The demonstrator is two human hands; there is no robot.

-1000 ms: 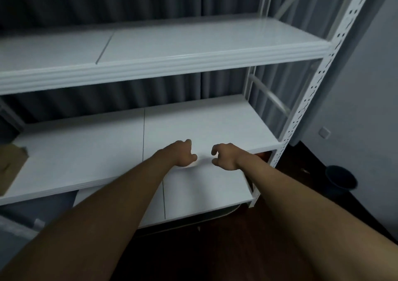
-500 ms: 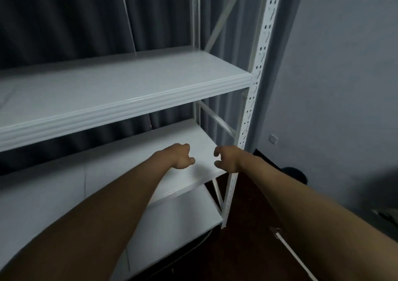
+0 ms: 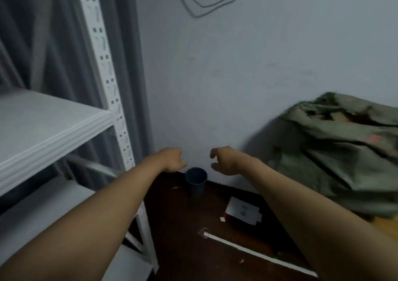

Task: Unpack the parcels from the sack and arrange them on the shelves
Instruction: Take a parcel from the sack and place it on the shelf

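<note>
- Sack (image 3: 344, 151): olive-green cloth, slumped and creased; sits well to the right of the right-hand fingers, apart from both hands. Seems to rest on a worktop (image 3: 385, 221), only a wood-coloured corner shows.
- Handling, est.: soft, floppy fabric, no stiffness of its own; will sag if lifted by one spot. Weight can't be told. Bulges suggest parcels inside, none visible.
- Where to hold, est.: bunch the crumpled upper folds near the dark opening with both hands, or reach in through the mouth for one parcel at a time. Cloth looks rough, so slip unlikely.
- Left hand (image 3: 172, 161): fingers loosely curled, holding nothing.
- Right hand (image 3: 224, 162): fingers (image 3: 213, 153) loosely hooked and apart, holding nothing.
- Shelf (image 3: 43, 129): white board, off to the left of the left-hand fingers; nothing seen on the part in view.
- Misc., below the fingers: dark bin (image 3: 196, 180) on the floor, just under the gap between the hands; white tag (image 3: 242, 210) w/ digits, lower right.
</note>
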